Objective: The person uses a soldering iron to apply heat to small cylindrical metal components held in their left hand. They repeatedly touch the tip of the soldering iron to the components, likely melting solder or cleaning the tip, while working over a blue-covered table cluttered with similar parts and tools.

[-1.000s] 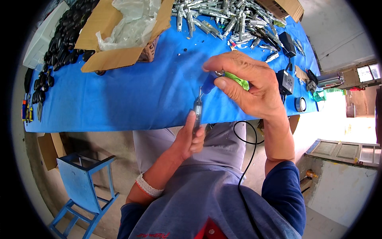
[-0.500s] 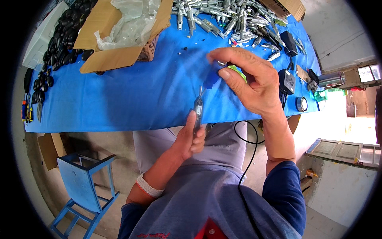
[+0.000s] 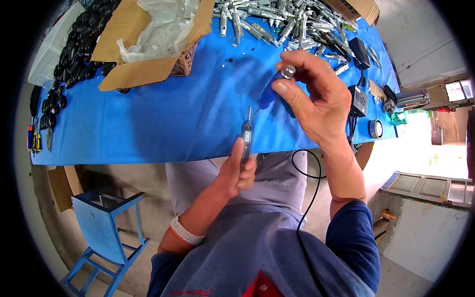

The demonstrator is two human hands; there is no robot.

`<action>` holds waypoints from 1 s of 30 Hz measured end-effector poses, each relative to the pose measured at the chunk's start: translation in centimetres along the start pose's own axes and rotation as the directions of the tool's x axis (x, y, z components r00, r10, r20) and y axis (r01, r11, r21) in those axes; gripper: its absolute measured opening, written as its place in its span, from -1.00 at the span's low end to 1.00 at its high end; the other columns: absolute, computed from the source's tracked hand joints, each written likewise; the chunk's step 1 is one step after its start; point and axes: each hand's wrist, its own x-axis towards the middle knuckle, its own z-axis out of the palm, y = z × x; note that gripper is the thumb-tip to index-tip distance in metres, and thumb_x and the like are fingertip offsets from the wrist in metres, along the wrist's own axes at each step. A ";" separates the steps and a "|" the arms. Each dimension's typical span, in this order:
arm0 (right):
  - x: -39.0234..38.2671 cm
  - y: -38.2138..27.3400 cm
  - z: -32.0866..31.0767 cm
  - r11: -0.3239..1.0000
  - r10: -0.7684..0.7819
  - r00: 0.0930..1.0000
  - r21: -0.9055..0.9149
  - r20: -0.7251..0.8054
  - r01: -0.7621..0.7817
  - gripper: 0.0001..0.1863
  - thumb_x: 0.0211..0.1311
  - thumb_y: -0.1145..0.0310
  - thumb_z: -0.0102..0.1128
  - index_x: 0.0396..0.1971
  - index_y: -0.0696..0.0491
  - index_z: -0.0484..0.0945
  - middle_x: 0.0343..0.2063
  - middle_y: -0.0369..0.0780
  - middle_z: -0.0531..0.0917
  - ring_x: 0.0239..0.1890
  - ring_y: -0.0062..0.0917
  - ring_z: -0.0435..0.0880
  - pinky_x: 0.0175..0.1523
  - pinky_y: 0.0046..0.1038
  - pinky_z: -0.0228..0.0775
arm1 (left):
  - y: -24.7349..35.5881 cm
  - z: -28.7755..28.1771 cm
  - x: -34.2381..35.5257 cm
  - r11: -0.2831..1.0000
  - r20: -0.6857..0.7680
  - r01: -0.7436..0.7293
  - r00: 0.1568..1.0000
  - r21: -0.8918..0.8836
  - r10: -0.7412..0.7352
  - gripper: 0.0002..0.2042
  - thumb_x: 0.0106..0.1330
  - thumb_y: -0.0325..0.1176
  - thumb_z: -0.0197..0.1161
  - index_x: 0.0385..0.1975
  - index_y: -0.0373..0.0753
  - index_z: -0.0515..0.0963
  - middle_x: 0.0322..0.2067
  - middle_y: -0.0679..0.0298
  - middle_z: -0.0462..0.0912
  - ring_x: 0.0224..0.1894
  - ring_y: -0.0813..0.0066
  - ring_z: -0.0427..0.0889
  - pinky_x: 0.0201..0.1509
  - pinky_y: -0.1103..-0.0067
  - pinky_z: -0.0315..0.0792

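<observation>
Over the table's near edge, my left hand (image 3: 237, 168) is closed around a slim grey metal device part (image 3: 247, 132), held upright with its narrow end pointing away from me. My right hand (image 3: 319, 99) pinches a blue-handled screwdriver (image 3: 269, 93) by its handle; a round silver cap shows at the top of it. The screwdriver slants down and left, and its thin shaft reaches the narrow end of the metal part. Exactly where the tip sits on the part is too small to tell.
On the blue cloth-covered table (image 3: 148, 128) stands an open cardboard box (image 3: 133, 76) with plastic bags. Black plastic pieces (image 3: 81, 44) lie left; a heap of metal parts (image 3: 277, 22) lies at the back. A black adapter (image 3: 358, 100) and tape roll (image 3: 375, 129) are right. A cable (image 3: 303, 222) crosses my front.
My right hand has shifted slightly right, and the screwdriver's handle has tilted that way, showing its silver cap more. My left hand and the metal part have stayed in place.
</observation>
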 end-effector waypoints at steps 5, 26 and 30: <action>0.6 0.1 -0.5 0.997 -0.031 0.984 0.074 0.176 0.018 -0.71 -0.01 0.52 0.32 -0.20 0.09 0.59 -0.36 -0.27 0.62 -0.44 -0.62 0.48 -0.27 -0.58 0.39 | 0.0 0.1 -0.1 1.000 -0.001 -0.005 1.000 -0.004 0.005 -0.38 0.21 0.40 -0.16 -0.71 -0.09 0.25 -0.84 0.46 0.14 -0.89 0.64 0.08 -0.80 0.67 0.00; 0.7 -1.3 0.1 0.989 -0.114 0.963 -0.061 0.244 0.133 -0.71 -0.04 0.49 0.35 -0.24 0.14 0.61 -0.33 -0.19 0.64 -0.24 -0.48 0.56 -0.17 -0.51 0.41 | 0.0 0.1 0.0 1.000 0.008 -0.016 1.000 0.005 0.016 -0.38 0.20 0.41 -0.16 -0.72 -0.09 0.23 -0.83 0.46 0.13 -0.90 0.64 0.06 -0.81 0.66 -0.02; 0.4 -0.6 0.2 0.990 -0.042 0.991 -0.132 0.129 0.059 -0.71 -0.06 0.53 0.34 -0.25 0.11 0.62 -0.40 -0.21 0.62 -0.29 -0.45 0.56 -0.20 -0.51 0.42 | 0.0 0.2 -0.1 1.000 0.012 -0.015 1.000 0.011 0.015 -0.38 0.20 0.40 -0.15 -0.72 -0.09 0.23 -0.83 0.46 0.13 -0.90 0.64 0.07 -0.81 0.67 -0.02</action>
